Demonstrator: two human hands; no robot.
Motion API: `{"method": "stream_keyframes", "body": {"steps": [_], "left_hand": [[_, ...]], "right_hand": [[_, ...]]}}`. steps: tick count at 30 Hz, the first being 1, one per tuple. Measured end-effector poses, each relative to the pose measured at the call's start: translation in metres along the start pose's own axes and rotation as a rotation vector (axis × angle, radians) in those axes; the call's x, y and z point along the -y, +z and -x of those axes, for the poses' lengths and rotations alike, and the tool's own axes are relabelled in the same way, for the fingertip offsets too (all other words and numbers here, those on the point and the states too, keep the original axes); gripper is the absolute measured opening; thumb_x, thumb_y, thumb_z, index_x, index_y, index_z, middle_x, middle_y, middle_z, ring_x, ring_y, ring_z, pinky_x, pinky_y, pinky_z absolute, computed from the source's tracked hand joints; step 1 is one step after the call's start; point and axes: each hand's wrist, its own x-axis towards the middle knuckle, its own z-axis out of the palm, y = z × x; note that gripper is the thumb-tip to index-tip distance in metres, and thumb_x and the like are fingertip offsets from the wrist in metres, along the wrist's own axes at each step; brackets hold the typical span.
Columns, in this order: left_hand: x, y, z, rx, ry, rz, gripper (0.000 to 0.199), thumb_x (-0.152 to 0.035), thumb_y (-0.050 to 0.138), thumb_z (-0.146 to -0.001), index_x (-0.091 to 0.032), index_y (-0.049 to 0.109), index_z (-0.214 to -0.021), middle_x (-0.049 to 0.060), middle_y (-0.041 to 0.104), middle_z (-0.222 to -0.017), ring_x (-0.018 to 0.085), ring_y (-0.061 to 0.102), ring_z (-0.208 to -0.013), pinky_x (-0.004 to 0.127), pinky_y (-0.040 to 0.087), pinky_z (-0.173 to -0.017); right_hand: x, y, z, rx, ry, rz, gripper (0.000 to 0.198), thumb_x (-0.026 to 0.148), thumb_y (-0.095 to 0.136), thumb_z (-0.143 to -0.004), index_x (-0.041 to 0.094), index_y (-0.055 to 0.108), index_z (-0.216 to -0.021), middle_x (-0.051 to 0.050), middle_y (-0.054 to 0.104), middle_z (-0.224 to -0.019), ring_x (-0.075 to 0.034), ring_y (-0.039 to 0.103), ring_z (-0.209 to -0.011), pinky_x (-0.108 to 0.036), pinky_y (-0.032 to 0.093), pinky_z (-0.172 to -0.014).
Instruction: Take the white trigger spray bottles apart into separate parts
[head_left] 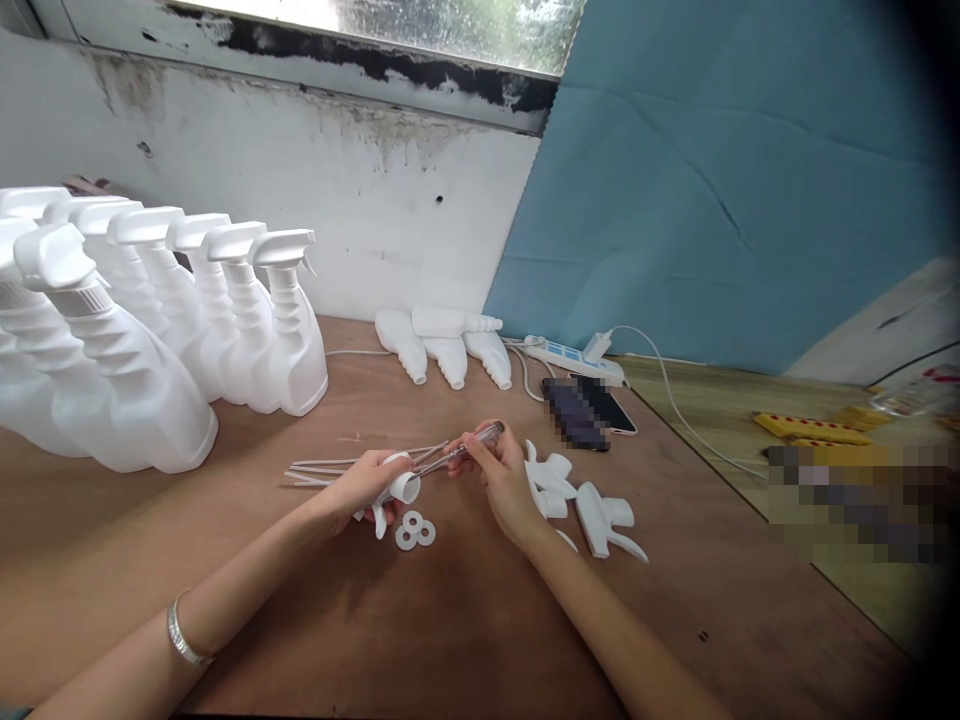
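Observation:
My left hand (366, 482) is closed around a white trigger spray head (406, 488), its round collar facing right and its trigger pointing down. In my right hand (504, 482) is a screwdriver (489, 433) with a clear handle, gripped between thumb and fingers. Its thin metal shaft reaches left to the collar opening; whether the tip is inside I cannot tell. Just below the spray head lie three white ring washers (406, 537). Thin white dip tubes (322, 466) rest on the table behind my left hand. More white spray heads (596, 520) lie to the right of my right hand.
Several white spray bottles (289, 340) with heads fitted stand at the left. Headless white bottles (448, 360) lie by the wall. A power strip (574, 360) with cables and two phones (574, 415), partly pixelated, are at the back right of the brown table (450, 640).

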Motion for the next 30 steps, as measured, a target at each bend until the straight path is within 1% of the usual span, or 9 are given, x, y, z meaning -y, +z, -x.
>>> {"method": "stream_keyframes", "body": {"steps": [2, 6, 12, 15, 17, 20, 24, 27, 30], "left_hand": [[0.0, 0.0, 0.003, -0.027, 0.051, -0.045, 0.027, -0.045, 0.051, -0.072, -0.018, 0.048, -0.069, -0.002, 0.054, -0.045, 0.012, 0.05, -0.031, 0.016, 0.021, -0.025], [-0.002, 0.001, 0.011, -0.126, 0.234, -0.226, 0.025, -0.043, 0.053, -0.072, -0.019, 0.047, -0.067, 0.0, 0.058, -0.053, 0.015, 0.053, -0.034, 0.019, 0.03, -0.029], [-0.004, 0.002, 0.016, -0.31, 0.326, -0.503, 0.025, -0.039, 0.052, -0.074, -0.021, 0.042, -0.06, -0.002, 0.051, -0.043, 0.014, 0.048, -0.034, 0.021, 0.026, -0.038], [-0.006, 0.0, 0.016, -0.407, 0.381, -0.529, 0.024, -0.038, 0.055, -0.072, -0.021, 0.045, -0.059, -0.003, 0.049, -0.043, 0.014, 0.048, -0.037, 0.021, 0.027, -0.044], [-0.008, -0.003, 0.015, -0.424, 0.387, -0.453, 0.022, -0.04, 0.057, -0.071, -0.021, 0.049, -0.063, -0.003, 0.051, -0.045, 0.014, 0.048, -0.038, 0.022, 0.03, -0.047], [-0.012, -0.007, 0.014, -0.396, 0.371, -0.282, 0.024, -0.044, 0.055, -0.071, -0.021, 0.049, -0.07, -0.002, 0.056, -0.052, 0.015, 0.052, -0.04, 0.023, 0.035, -0.048], [-0.015, -0.01, 0.011, -0.237, 0.273, 0.028, 0.024, -0.042, 0.046, -0.071, -0.02, 0.045, -0.079, -0.001, 0.055, -0.054, 0.016, 0.053, -0.042, 0.021, 0.033, -0.039], [-0.014, -0.008, 0.007, -0.123, 0.231, 0.226, 0.025, -0.038, 0.047, -0.068, -0.018, 0.046, -0.082, -0.001, 0.053, -0.053, 0.015, 0.051, -0.044, 0.021, 0.035, -0.037], [-0.011, -0.007, 0.004, -0.08, 0.24, 0.342, 0.026, -0.036, 0.052, -0.065, -0.016, 0.049, -0.082, -0.001, 0.053, -0.06, 0.013, 0.05, -0.049, 0.02, 0.037, -0.037]], "right_hand": [[-0.005, 0.001, 0.0, -0.042, 0.058, -0.015, 0.027, 0.033, 0.062, -0.073, 0.022, 0.038, -0.079, 0.004, 0.062, -0.063, -0.014, 0.059, -0.052, -0.027, 0.05, -0.048], [-0.011, 0.002, 0.001, -0.084, 0.127, -0.008, 0.027, 0.033, 0.064, -0.071, 0.02, 0.041, -0.078, 0.005, 0.06, -0.059, -0.011, 0.056, -0.047, -0.024, 0.049, -0.045], [-0.017, -0.002, -0.002, -0.15, 0.145, 0.028, 0.027, 0.033, 0.065, -0.07, 0.02, 0.043, -0.079, 0.006, 0.057, -0.054, -0.011, 0.056, -0.045, -0.022, 0.047, -0.042], [-0.021, -0.004, -0.003, -0.177, 0.152, 0.032, 0.029, 0.034, 0.065, -0.07, 0.021, 0.042, -0.081, 0.007, 0.058, -0.055, -0.011, 0.056, -0.044, -0.022, 0.047, -0.041], [-0.022, -0.003, -0.002, -0.176, 0.165, 0.035, 0.03, 0.035, 0.066, -0.069, 0.021, 0.042, -0.081, 0.006, 0.058, -0.055, -0.012, 0.057, -0.045, -0.023, 0.047, -0.043], [-0.022, -0.001, 0.001, -0.115, 0.213, 0.046, 0.032, 0.037, 0.068, -0.066, 0.021, 0.042, -0.076, 0.004, 0.061, -0.058, -0.014, 0.06, -0.05, -0.026, 0.05, -0.049], [-0.024, -0.001, 0.002, -0.023, 0.26, 0.103, 0.035, 0.036, 0.073, -0.06, 0.019, 0.044, -0.071, 0.002, 0.062, -0.061, -0.016, 0.062, -0.057, -0.03, 0.05, -0.057], [-0.025, -0.003, 0.002, 0.016, 0.168, 0.355, 0.029, 0.035, 0.07, -0.062, 0.019, 0.048, -0.07, 0.005, 0.057, -0.057, -0.013, 0.056, -0.055, -0.026, 0.045, -0.056], [-0.026, -0.005, 0.003, 0.033, 0.021, 0.647, 0.024, 0.034, 0.069, -0.064, 0.019, 0.051, -0.07, 0.005, 0.054, -0.057, -0.012, 0.05, -0.055, -0.024, 0.038, -0.053]]}}
